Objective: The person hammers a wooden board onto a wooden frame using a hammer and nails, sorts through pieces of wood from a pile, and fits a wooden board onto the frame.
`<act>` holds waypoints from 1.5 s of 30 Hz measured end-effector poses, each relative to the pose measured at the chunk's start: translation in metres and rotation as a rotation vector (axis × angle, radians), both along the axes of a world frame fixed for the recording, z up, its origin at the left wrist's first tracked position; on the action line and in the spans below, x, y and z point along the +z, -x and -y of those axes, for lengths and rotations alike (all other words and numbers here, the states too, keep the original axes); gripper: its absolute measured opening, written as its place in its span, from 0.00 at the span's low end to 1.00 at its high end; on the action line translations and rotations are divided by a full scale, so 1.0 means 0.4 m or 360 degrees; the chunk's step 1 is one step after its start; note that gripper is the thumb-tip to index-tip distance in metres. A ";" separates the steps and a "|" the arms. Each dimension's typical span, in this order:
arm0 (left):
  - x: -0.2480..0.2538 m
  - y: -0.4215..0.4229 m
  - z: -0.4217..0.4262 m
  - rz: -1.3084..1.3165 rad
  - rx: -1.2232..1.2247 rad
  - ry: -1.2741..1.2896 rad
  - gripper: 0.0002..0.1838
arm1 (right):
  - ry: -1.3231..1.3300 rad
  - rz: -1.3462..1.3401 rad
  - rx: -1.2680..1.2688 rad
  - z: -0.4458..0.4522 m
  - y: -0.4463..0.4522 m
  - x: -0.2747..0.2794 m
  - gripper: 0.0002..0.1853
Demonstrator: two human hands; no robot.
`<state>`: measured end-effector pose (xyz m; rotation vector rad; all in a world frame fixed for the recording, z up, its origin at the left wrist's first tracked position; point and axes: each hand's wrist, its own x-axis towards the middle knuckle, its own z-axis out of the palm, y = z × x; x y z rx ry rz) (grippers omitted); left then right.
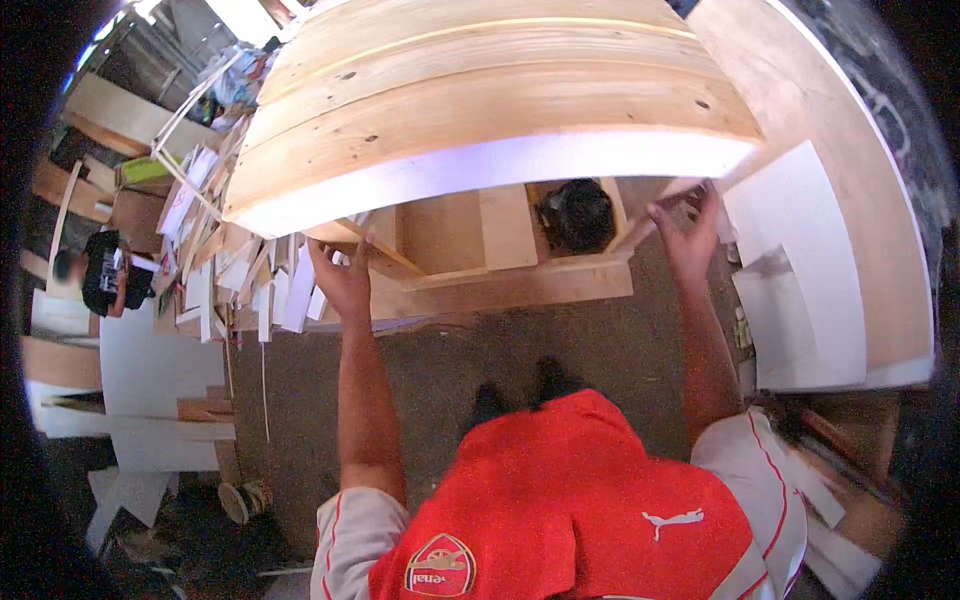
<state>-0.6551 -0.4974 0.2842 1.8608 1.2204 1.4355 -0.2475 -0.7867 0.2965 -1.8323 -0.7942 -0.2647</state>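
A planked wooden top [480, 95] with knots and a pale front edge spans the upper middle of the view, tilted toward me. My left hand [343, 280] grips wood under its left front corner, thumb up, the other fingers partly hidden. Under the right front corner, my right hand [690, 235] is closed on the same piece, its fingertips partly behind the wood. Below the top shows a wooden frame [520, 282] with a board inside it. A dark round object [577, 215] sits in the frame's right part; its kind is unclear.
Many offcuts [290, 285] are piled at the left. Beyond them is another person [115, 275]. A large board [850, 200] with white sheets [800, 280] lies at the right. Brown floor [440, 370] shows between my arms, and a roll [245, 500] lies at lower left.
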 end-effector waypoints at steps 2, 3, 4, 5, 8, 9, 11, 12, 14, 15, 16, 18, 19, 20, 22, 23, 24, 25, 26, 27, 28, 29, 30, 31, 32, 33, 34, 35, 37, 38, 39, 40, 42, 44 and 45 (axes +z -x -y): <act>-0.003 -0.002 -0.001 -0.0026 0.0034 -0.0165 0.37 | 0.0181 0.0136 -0.0187 -0.007 -0.022 -0.024 0.44; -0.004 -0.002 0.001 -0.0045 0.0060 -0.0243 0.36 | 0.0226 0.0096 -0.0211 -0.011 -0.039 -0.031 0.44; -0.003 -0.006 0.000 -0.0094 0.0161 -0.0163 0.35 | 0.0272 0.0051 -0.0230 -0.016 -0.059 -0.040 0.44; -0.002 -0.006 0.004 -0.0078 0.0138 -0.0150 0.34 | 0.0317 0.0003 -0.0247 -0.022 -0.074 -0.052 0.45; 0.008 -0.004 0.007 -0.0036 0.0082 -0.0135 0.33 | 0.0296 0.0131 -0.0349 -0.023 -0.049 -0.034 0.32; 0.010 -0.006 0.009 -0.0023 0.0076 -0.0142 0.33 | 0.0320 0.0079 -0.0346 -0.028 -0.043 -0.015 0.29; 0.006 -0.007 0.005 -0.0064 0.0106 -0.0150 0.34 | 0.0304 0.0165 -0.0364 -0.035 -0.071 -0.044 0.25; -0.001 -0.004 -0.002 -0.0120 0.0142 -0.0151 0.34 | 0.0300 0.0208 -0.0374 -0.036 -0.071 -0.045 0.23; -0.018 0.003 -0.011 -0.0162 0.0177 -0.0186 0.34 | 0.0264 0.0225 -0.0384 -0.034 -0.070 -0.054 0.23; -0.025 0.004 -0.012 -0.0144 0.0175 -0.0224 0.35 | 0.0246 0.0236 -0.0388 -0.034 -0.065 -0.052 0.23; -0.028 0.002 -0.014 -0.0131 0.0178 -0.0259 0.35 | 0.0244 0.0237 -0.0377 -0.035 -0.066 -0.051 0.24; -0.028 -0.001 -0.018 -0.0182 0.0209 -0.0318 0.34 | 0.0242 0.0243 -0.0353 -0.034 -0.067 -0.047 0.26; -0.029 -0.001 -0.016 -0.0208 0.0225 -0.0345 0.34 | 0.0270 0.0206 -0.0396 -0.032 -0.067 -0.049 0.27; -0.031 0.001 -0.011 -0.0155 0.0152 -0.0297 0.34 | 0.0297 0.0171 -0.0435 -0.029 -0.064 -0.052 0.27; -0.010 0.005 -0.004 -0.0049 0.0037 -0.0219 0.35 | 0.0283 0.0159 -0.0435 -0.035 -0.050 -0.047 0.28; -0.022 0.008 -0.011 -0.0013 0.0043 -0.0212 0.35 | 0.0243 0.0179 -0.0388 -0.030 -0.041 -0.038 0.28; -0.046 0.007 -0.026 0.0021 0.0056 -0.0208 0.36 | 0.0200 0.0198 -0.0334 -0.032 -0.037 -0.024 0.28; -0.049 0.008 -0.033 0.0056 0.0072 -0.0207 0.36 | 0.0199 0.0161 -0.0279 -0.038 -0.035 -0.012 0.28; -0.052 0.016 -0.036 0.0082 -0.0013 -0.0211 0.36 | 0.0199 0.0125 -0.0227 -0.036 -0.035 -0.002 0.28; -0.047 0.025 -0.033 0.0105 -0.0104 -0.0211 0.35 | 0.0204 0.0086 -0.0180 -0.028 -0.036 0.006 0.29; -0.043 0.040 -0.038 0.0129 -0.0200 -0.0210 0.35 | 0.0116 0.0043 -0.0047 -0.016 -0.039 0.016 0.29; -0.055 0.063 -0.057 0.0469 -0.0331 -0.0068 0.34 | 0.0027 0.0001 0.0079 0.000 -0.057 0.015 0.30; -0.076 0.081 -0.084 0.0813 -0.0466 0.0071 0.33 | -0.0185 -0.0182 0.0311 0.022 -0.132 -0.033 0.28; -0.081 0.098 -0.111 0.1160 -0.0608 0.0206 0.33 | -0.0340 -0.0257 0.0236 0.024 -0.242 -0.117 0.29; -0.070 0.118 -0.129 0.1242 -0.0628 0.0335 0.38 | -0.0661 -0.0461 0.0313 0.020 -0.220 -0.069 0.31; -0.034 0.112 -0.128 0.1262 -0.0639 0.0304 0.38 | -0.0974 -0.0672 0.0385 0.022 -0.184 0.018 0.32; 0.023 0.097 -0.120 0.1282 -0.0652 0.0276 0.38 | -0.0944 -0.0668 0.0364 0.014 -0.155 0.084 0.34; 0.063 0.084 -0.131 0.1302 -0.0668 0.0244 0.38 | -0.0918 -0.0662 0.0343 0.005 -0.133 0.144 0.35; 0.044 0.098 -0.214 0.1317 -0.0764 0.0256 0.37 | -0.0773 -0.0815 0.0221 -0.016 -0.121 0.197 0.34; 0.087 0.083 -0.200 0.1267 -0.0709 0.0319 0.37 | -0.0660 -0.0819 0.0172 -0.020 -0.127 0.193 0.34; 0.119 0.070 -0.184 0.1219 -0.0656 0.0380 0.36 | -0.0548 -0.0818 0.0122 -0.027 -0.134 0.190 0.35; 0.128 0.067 -0.173 0.1190 -0.0633 0.0387 0.39 | -0.0573 -0.0767 0.0060 -0.039 -0.140 0.180 0.33; 0.158 0.053 -0.151 0.1156 -0.0609 0.0497 0.41 | -0.0530 -0.0745 0.0071 -0.040 -0.162 0.162 0.33; 0.162 0.062 -0.152 0.1125 -0.0612 0.0564 0.42 | -0.0497 -0.0747 0.0078 -0.033 -0.175 0.147 0.33; 0.150 0.072 -0.163 0.1114 -0.0626 0.0568 0.43 | -0.0490 -0.0755 0.0086 -0.030 -0.174 0.146 0.33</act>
